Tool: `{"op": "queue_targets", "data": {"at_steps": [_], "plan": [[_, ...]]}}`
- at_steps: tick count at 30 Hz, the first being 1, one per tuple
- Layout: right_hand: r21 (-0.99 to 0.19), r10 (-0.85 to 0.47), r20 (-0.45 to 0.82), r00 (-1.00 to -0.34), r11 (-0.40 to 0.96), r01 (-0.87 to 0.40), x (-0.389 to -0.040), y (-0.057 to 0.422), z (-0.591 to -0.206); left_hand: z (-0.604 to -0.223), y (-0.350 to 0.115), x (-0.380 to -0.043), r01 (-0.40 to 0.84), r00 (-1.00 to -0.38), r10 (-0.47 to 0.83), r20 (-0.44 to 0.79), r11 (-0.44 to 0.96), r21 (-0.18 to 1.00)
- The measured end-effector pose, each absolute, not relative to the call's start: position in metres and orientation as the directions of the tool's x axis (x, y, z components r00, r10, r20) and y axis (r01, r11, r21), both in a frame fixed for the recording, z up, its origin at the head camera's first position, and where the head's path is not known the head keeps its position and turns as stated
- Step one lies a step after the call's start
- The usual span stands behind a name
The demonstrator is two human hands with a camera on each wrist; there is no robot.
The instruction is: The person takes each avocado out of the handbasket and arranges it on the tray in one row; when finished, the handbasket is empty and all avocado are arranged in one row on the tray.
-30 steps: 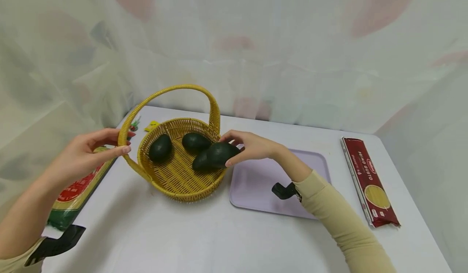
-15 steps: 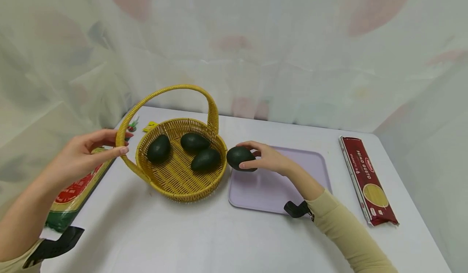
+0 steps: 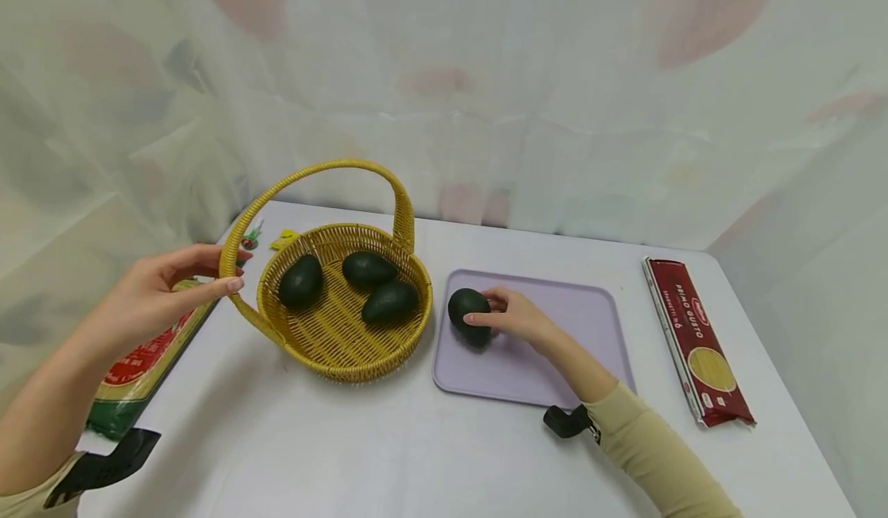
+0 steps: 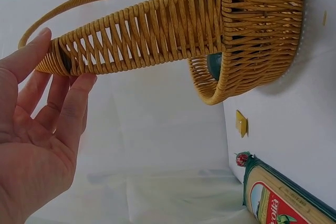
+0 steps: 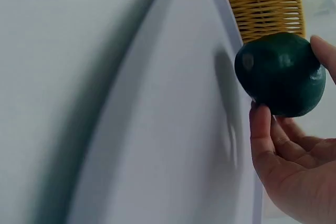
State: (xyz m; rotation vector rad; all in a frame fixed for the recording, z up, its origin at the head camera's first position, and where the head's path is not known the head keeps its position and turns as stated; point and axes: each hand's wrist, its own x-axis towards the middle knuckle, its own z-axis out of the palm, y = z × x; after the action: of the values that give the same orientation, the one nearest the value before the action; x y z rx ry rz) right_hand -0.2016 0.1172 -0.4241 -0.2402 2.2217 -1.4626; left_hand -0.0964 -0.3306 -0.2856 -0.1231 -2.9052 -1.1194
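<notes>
My left hand (image 3: 173, 287) pinches the side of the tall handle (image 4: 142, 32) of a yellow wicker basket (image 3: 354, 368). Three dark green avocados lie inside: one on the left (image 3: 301, 281), one at the back (image 3: 369, 270) and one on the right (image 3: 390, 303). Over the left part of a pale lilac tray (image 3: 555, 356), my right hand (image 3: 513, 316) holds another avocado (image 3: 469, 314) between thumb and fingers. In the right wrist view this avocado (image 5: 281, 74) shows close over the tray, with its shadow on the surface beside it.
A dark red spaghetti pack (image 3: 701, 341) lies at the table's right. Under my left forearm is a green and red pasta bag (image 3: 142, 368). A small yellow piece (image 3: 285, 239) sits behind the basket's left side. White curtains surround the table.
My right hand has carried an avocado from the basket rightward and down over the tray. The left hand keeps its grip on the handle, and the basket stays put.
</notes>
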Motion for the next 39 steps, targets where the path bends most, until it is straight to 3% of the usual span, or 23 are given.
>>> {"op": "queue_targets", "data": {"at_steps": [5, 21, 39], "plan": [[-0.893, -0.358, -0.325, -0.875, 0.421, 0.159, -0.199, 0.114, -0.428, -0.285, -0.33, -0.095, 0.08, -0.997, 0.062, 0.051, 0.739, 0.669], [-0.849, -0.218, -0.267, -0.939, 0.514, 0.122, -0.194, 0.101, -0.434, -0.285, -0.328, -0.096, 0.091, -0.996, 0.066, 0.062, 0.737, 0.67], [-0.874, -0.219, -0.258, -0.941, 0.469, 0.13, -0.191, 0.095, -0.438, -0.285, -0.328, -0.096, 0.095, -0.995, 0.06, 0.076, 0.733, 0.674]]}}
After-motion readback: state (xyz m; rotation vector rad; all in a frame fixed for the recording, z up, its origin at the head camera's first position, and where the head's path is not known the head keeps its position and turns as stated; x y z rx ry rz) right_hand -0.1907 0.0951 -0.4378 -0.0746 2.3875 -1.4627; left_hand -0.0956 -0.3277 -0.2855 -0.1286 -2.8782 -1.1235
